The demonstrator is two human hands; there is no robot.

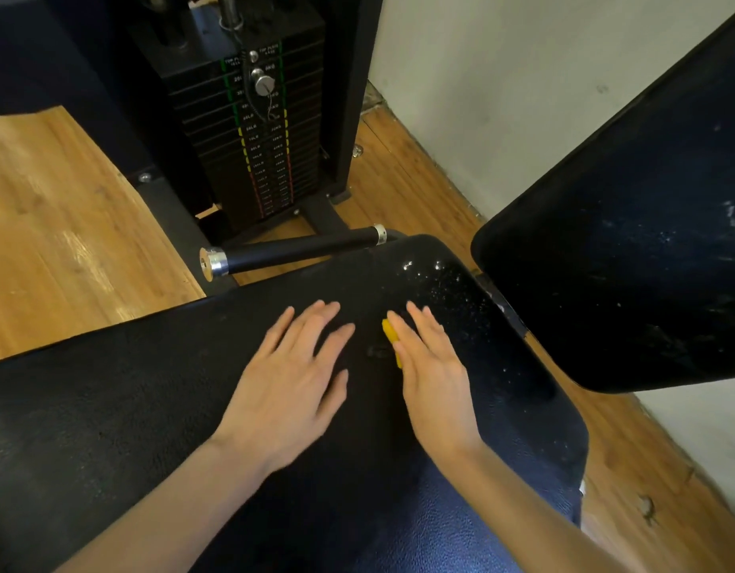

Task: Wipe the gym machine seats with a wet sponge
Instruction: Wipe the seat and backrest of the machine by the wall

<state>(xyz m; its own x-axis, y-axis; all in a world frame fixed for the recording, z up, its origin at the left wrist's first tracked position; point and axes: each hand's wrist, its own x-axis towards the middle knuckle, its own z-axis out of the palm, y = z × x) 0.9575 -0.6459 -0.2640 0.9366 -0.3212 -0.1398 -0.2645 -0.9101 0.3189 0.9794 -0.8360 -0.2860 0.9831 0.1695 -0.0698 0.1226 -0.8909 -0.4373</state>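
A black padded seat (109, 407) fills the lower part of the head view. Both hands lie on it near the middle. My left hand (291, 378) rests flat on the pad, fingers spread and straight. My right hand (432, 374) presses down on a yellow sponge (391, 335) with straight fingers. Only the sponge's left edge shows from under the palm. Water droplets glisten on the seat's far right corner (436, 279). The black backrest pad (630, 241) rises at the right, with wet streaks on it.
A black handle bar (299, 250) with chrome ends crosses just beyond the seat. Behind it stands the weight stack (258, 134) in its black frame. Wooden floor (56, 225) lies to the left, and a white wall (502, 76) runs behind the backrest.
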